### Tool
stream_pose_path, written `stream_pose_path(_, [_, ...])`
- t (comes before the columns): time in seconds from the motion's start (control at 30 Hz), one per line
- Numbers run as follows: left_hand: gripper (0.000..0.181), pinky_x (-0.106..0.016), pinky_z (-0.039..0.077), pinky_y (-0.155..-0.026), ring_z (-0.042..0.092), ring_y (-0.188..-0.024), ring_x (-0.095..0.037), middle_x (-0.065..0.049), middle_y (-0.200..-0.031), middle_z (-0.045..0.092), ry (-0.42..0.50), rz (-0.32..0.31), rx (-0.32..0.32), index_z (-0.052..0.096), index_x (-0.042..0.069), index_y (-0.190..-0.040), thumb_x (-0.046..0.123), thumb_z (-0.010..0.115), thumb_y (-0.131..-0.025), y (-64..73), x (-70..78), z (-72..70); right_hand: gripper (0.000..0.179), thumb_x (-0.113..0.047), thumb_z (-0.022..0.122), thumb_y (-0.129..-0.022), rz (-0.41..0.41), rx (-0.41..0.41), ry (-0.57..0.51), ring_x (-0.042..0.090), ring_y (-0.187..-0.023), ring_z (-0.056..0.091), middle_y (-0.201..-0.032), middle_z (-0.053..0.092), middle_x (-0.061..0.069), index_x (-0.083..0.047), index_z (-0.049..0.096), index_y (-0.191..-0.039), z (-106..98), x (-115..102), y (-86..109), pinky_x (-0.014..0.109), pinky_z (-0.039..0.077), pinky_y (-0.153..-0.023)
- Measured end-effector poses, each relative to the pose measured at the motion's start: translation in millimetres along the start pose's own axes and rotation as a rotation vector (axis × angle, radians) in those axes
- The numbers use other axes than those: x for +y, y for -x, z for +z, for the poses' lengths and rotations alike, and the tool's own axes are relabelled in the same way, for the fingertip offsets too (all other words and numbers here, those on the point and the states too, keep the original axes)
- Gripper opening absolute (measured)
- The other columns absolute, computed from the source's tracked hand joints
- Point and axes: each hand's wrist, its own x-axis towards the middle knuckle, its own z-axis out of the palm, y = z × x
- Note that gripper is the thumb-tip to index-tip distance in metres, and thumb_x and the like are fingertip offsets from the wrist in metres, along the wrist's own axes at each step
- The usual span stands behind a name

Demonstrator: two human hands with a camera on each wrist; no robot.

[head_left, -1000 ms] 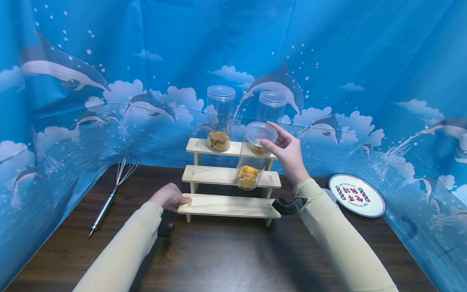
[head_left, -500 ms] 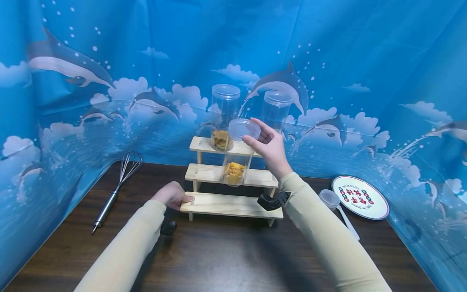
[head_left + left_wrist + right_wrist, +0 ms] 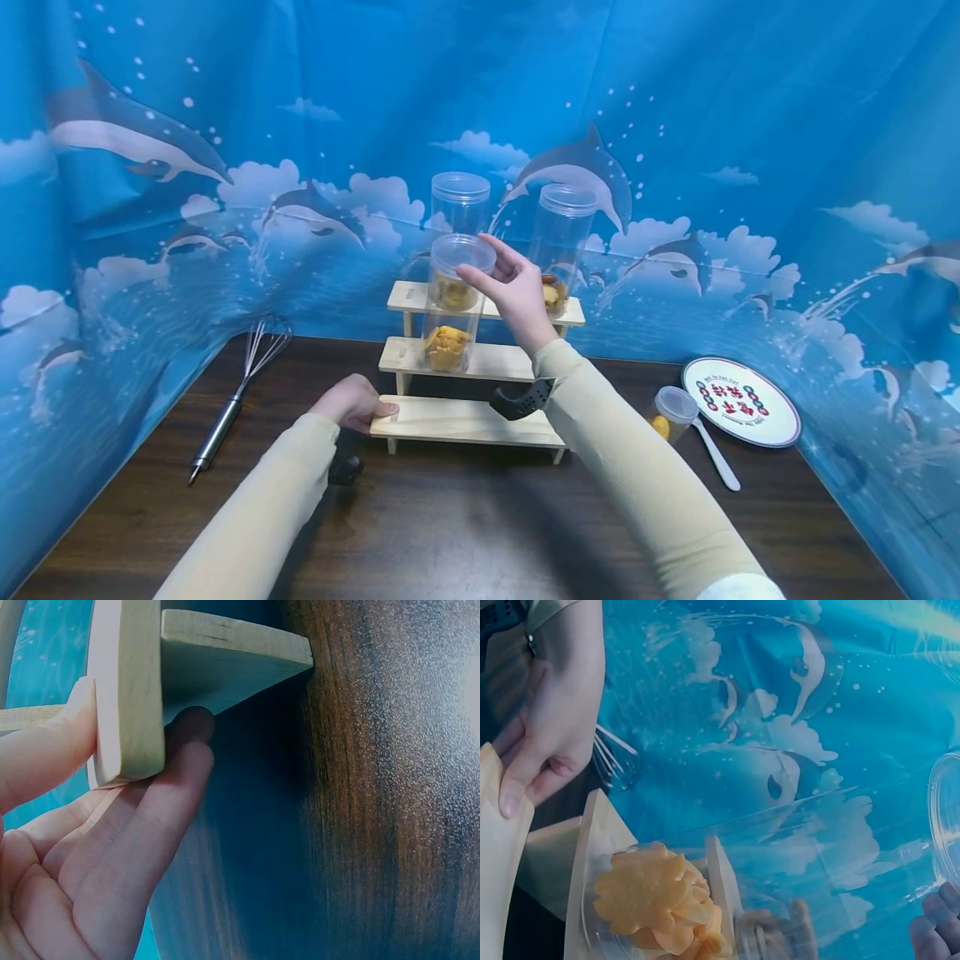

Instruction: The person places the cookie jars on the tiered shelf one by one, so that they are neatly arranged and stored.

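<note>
My right hand [image 3: 513,287] grips a tall clear jar [image 3: 453,308] near its lid, thumb and fingers round the top. Yellow flower-shaped snacks [image 3: 656,896] fill its bottom, and it stands upright at the left part of the middle step [image 3: 502,360] of a wooden tiered rack. Whether its base bears fully on the step, I cannot tell. My left hand [image 3: 351,403] pinches the left end of the lowest step [image 3: 465,419], thumb on top and fingers beneath, as the left wrist view shows. On the top step are a left jar [image 3: 460,200], partly hidden, and a right jar [image 3: 564,242].
A whisk [image 3: 240,400] lies at the left of the dark table [image 3: 450,533]. To the right are a small lidded jar [image 3: 675,408] with yellow contents, a white-handled utensil [image 3: 718,457] and a round plate [image 3: 741,402]. A blue dolphin-print curtain [image 3: 390,83] hangs behind.
My right hand has carried the jar leftward from the right part of the rack, and the jar has gone from tilted to upright. My left hand keeps its hold on the lowest step.
</note>
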Motion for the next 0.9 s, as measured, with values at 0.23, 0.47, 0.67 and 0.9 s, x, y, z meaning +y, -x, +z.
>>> stream_pose_path(0.23, [0.033, -0.032, 0.057, -0.068, 0.06, -0.071, -0.018, -0.012, -0.082, 0.059, 0.018, 0.002, 0.002, 0.058, -0.014, -0.106, 0.013, 0.067, -0.089, 1.6, 0.8, 2.9, 0.063, -0.027, 0.072, -0.085, 0.028, 0.016, 0.017, 0.015, -0.124, 0.052, -0.141, 0.05, 0.003, -0.015, 0.046, -0.141, 5.5, 8.2, -2.0, 0.033, 0.044, -0.101])
stream_pose_path(0.47, [0.036, -0.032, 0.057, -0.068, 0.061, -0.072, -0.02, -0.014, -0.085, 0.059, 0.0, 0.008, 0.006, 0.058, -0.014, -0.108, 0.015, 0.068, -0.089, 4.3, 0.0, 2.7, 0.062, -0.03, 0.073, -0.084, 0.028, 0.04, 0.083, 0.014, -0.127, 0.049, -0.145, 0.045, 0.001, -0.019, 0.047, -0.14, 8.6, 14.0, -2.5, 0.032, 0.042, -0.102])
stream_pose_path(0.67, [0.036, -0.031, 0.056, -0.067, 0.061, -0.074, -0.021, -0.014, -0.086, 0.06, -0.008, 0.0, 0.014, 0.059, -0.012, -0.108, 0.017, 0.069, -0.087, 2.2, -1.2, 0.2, 0.064, -0.036, 0.073, -0.083, 0.015, 0.087, 0.111, 0.015, -0.121, 0.055, -0.141, 0.049, 0.002, -0.02, 0.048, -0.139, 11.8, 13.4, -2.5, 0.032, 0.046, -0.099])
stream_pose_path(0.9, [0.035, -0.029, 0.056, -0.065, 0.061, -0.073, -0.02, -0.013, -0.085, 0.059, 0.008, -0.01, 0.015, 0.059, -0.011, -0.108, 0.016, 0.069, -0.088, 0.3, -3.0, -0.9, 0.07, -0.044, 0.074, -0.079, 0.003, 0.112, 0.181, 0.015, -0.121, 0.055, -0.142, 0.048, 0.002, -0.02, 0.047, -0.14, 16.4, 14.1, -3.6, 0.03, 0.046, -0.098])
